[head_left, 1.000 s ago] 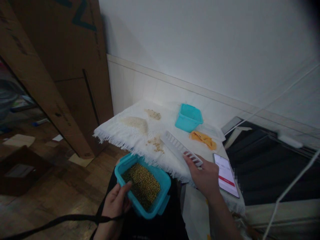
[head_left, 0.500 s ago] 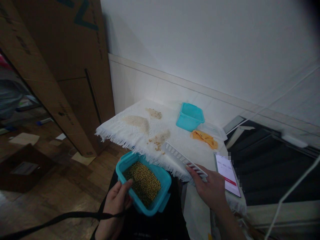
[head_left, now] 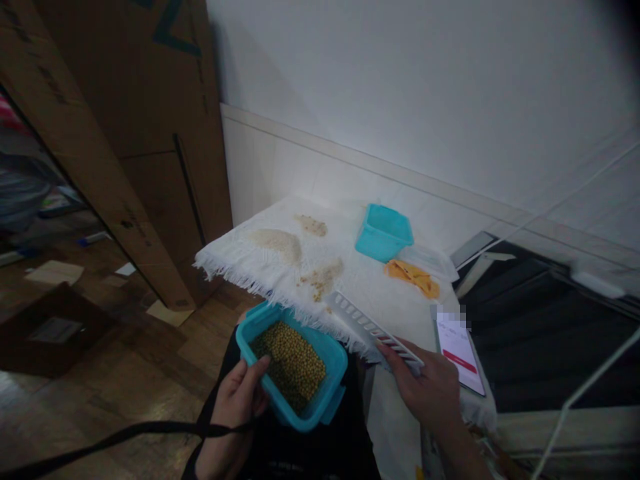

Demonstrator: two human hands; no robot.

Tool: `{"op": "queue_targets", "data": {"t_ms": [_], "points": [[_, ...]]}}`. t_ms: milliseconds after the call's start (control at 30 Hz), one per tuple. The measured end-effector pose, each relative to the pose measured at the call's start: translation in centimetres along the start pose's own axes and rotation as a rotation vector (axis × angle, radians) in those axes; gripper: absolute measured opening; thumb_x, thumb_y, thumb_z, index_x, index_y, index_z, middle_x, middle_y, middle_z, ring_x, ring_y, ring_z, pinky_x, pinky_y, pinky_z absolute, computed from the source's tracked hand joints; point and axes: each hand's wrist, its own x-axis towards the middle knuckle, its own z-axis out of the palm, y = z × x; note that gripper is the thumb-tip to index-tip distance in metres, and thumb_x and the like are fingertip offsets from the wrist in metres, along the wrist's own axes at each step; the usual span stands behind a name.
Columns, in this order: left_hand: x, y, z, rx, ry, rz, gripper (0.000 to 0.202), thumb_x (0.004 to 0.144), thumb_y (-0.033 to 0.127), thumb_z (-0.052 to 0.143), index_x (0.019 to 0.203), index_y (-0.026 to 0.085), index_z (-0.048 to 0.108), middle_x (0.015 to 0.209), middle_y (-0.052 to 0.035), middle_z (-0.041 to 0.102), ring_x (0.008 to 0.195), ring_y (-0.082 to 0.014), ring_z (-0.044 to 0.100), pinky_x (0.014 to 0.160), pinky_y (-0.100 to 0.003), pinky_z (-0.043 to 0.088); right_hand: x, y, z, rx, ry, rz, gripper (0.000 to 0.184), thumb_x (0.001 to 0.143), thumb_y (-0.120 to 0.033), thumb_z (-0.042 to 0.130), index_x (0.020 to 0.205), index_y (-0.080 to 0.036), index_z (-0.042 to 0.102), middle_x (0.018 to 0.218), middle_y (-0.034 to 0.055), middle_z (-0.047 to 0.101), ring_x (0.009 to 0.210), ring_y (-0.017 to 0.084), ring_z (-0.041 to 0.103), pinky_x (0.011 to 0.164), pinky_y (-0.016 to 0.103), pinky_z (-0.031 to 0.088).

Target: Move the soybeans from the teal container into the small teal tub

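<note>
My left hand [head_left: 239, 393] grips the near left rim of a teal plastic container [head_left: 334, 373], thumb over the edge. Yellowish soybeans [head_left: 295, 352] and smaller green beans [head_left: 289, 395] lie inside it. The container sits over my lap, just below the fringed table edge. In my right hand [head_left: 427, 383] is a white slotted plastic strip [head_left: 363, 320], tilted over the front of the white cloth [head_left: 270, 277]. Its far end is near a few loose soybeans [head_left: 318, 288] and a pale grain patch [head_left: 332, 269]. A larger pale grain heap [head_left: 277, 243] lies further left.
A second teal container [head_left: 383, 233] stands at the back of the table, with an orange cloth [head_left: 413, 278] before it. A phone [head_left: 460, 353] lies at the right edge. Tall cardboard boxes [head_left: 165, 200] stand left; a dark strap [head_left: 150, 430] crosses my left wrist.
The slotted strip and my right hand have shifted slightly toward me and to the right. The view has moved a little. My left hand keeps its hold on the container.
</note>
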Motion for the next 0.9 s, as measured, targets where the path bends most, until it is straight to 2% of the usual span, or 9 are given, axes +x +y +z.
{"op": "queue_targets", "data": {"t_ms": [200, 333, 500, 567, 667, 900], "points": [[-0.2, 0.0, 0.1, -0.008, 0.003, 0.006, 0.021, 0.068, 0.035, 0.070, 0.074, 0.018, 0.060, 0.050, 0.0077, 0.047, 0.042, -0.0052, 0.040, 0.041, -0.016, 0.033, -0.1, -0.3, 0.0, -0.002, 0.012, 0.004, 0.022, 0.085, -0.032, 0.053, 0.088, -0.020, 0.071, 0.080, 0.0032, 0.073, 0.070, 0.017, 0.069, 0.063, 0.023, 0.053], [-0.6, 0.5, 0.5, -0.011, -0.002, 0.004, 0.020, 0.069, 0.034, 0.070, 0.074, 0.017, 0.060, 0.050, 0.0079, 0.048, 0.040, -0.0038, 0.037, 0.039, -0.015, 0.032, -0.3, -0.5, -0.2, -0.022, 0.063, -0.011, 0.021, 0.084, -0.031, 0.055, 0.084, -0.019, 0.072, 0.077, 0.0042, 0.073, 0.066, 0.017, 0.069, 0.063, 0.022, 0.052], [-0.5, 0.3, 0.4, -0.019, 0.005, -0.003, 0.025, 0.066, 0.038, 0.071, 0.069, 0.017, 0.057, 0.047, 0.0089, 0.043, 0.038, -0.0037, 0.034, 0.037, -0.015, 0.028, -0.5, -1.3, -0.8, -0.027, -0.027, 0.050, 0.027, 0.086, -0.038, 0.051, 0.082, -0.022, 0.073, 0.074, 0.0027, 0.073, 0.062, 0.018, 0.068, 0.061, 0.024, 0.052], [-0.2, 0.1, 0.2, -0.015, 0.000, 0.013, 0.025, 0.067, 0.037, 0.071, 0.067, 0.018, 0.055, 0.043, 0.0105, 0.037, 0.036, -0.0031, 0.030, 0.035, -0.015, 0.023, -0.3, -1.5, -0.9, 0.009, -0.041, 0.089, 0.027, 0.086, -0.040, 0.051, 0.082, -0.024, 0.073, 0.075, 0.0021, 0.073, 0.064, 0.019, 0.069, 0.061, 0.025, 0.053], [0.0, -0.1, 0.0, -0.007, -0.002, 0.025, 0.025, 0.066, 0.037, 0.071, 0.066, 0.017, 0.055, 0.042, 0.0106, 0.036, 0.034, -0.0032, 0.029, 0.034, -0.015, 0.022, 0.3, -1.4, -0.5, 0.063, -0.043, 0.135, 0.027, 0.085, -0.039, 0.052, 0.084, -0.022, 0.073, 0.075, 0.0019, 0.073, 0.067, 0.019, 0.069, 0.060, 0.023, 0.053], [-0.4, 0.5, 0.2, -0.019, -0.010, 0.006, 0.019, 0.069, 0.033, 0.070, 0.070, 0.018, 0.059, 0.047, 0.0085, 0.045, 0.039, -0.0050, 0.038, 0.038, -0.015, 0.031, 1.3, -0.8, 0.8, 0.122, -0.074, 0.143, 0.027, 0.086, -0.037, 0.051, 0.086, -0.021, 0.072, 0.079, 0.0012, 0.073, 0.073, 0.018, 0.069, 0.064, 0.023, 0.053]]}}
